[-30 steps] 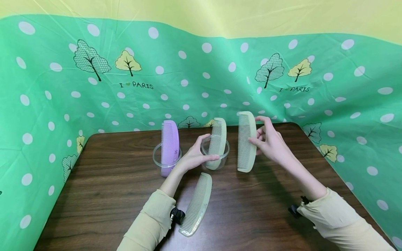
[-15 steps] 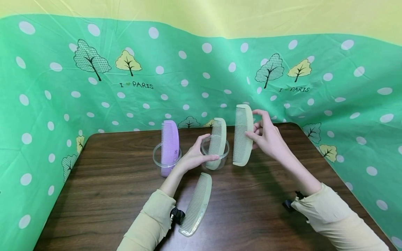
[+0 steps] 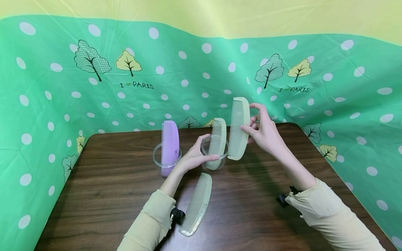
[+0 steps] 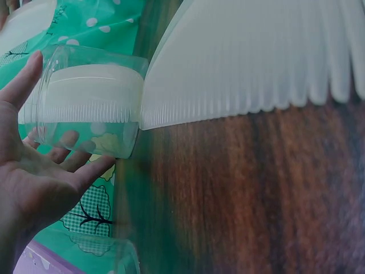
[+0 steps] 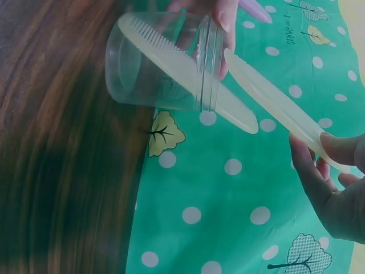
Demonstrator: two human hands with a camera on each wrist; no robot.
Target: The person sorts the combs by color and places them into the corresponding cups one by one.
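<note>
My right hand (image 3: 265, 134) pinches a pale green comb (image 3: 239, 129) by its curved back, upright with its teeth to the left. That comb is in the air just right of a clear plastic jar (image 5: 122, 83). In the right wrist view its lower end is near the jar's mouth. A second pale green comb (image 3: 218, 137) leans inside this jar and sticks out above the rim. My left hand (image 3: 194, 157) grips the jar near its rim, thumb in front and fingers round the far side, as the left wrist view (image 4: 43, 171) shows.
A purple comb (image 3: 170, 146) stands in another clear jar (image 3: 154, 159) to the left. Another pale green comb (image 3: 198, 205) lies on the brown wooden table (image 3: 110, 195), near the left sleeve. A green dotted cloth (image 3: 188, 83) hangs behind and at both sides.
My right hand has lifted its pale green comb and carried it left, closer to the jar in my left hand. The left hand and the other combs have stayed put.
</note>
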